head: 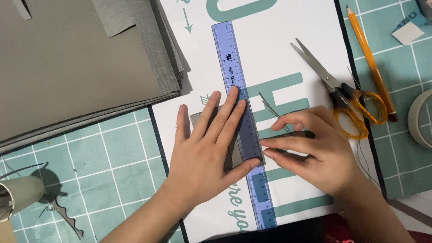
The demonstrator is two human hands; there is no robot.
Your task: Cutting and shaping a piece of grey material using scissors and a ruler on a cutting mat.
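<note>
**Two hands pin a ruler over a grey square**

One translucent blue plastic ruler [243, 126] lies lengthwise across a small grey square of material [234, 155], and both rest on a white printed sheet [279, 40] with large teal lettering and a teal arrow. Your left hand [204, 148] is spread flat, fingers pressing ruler and square down. Your right hand [310, 150] sits just beside the ruler's right edge, fingers curled and pinched near a thin grey sliver; I cannot tell what it grips. Orange-handled scissors [344, 101] lie open to the right, an orange pencil [371, 63] beyond them. Grey fabric-textured sheets [81, 67] stack at upper left on the teal gridded cutting mat [108, 166].
</note>
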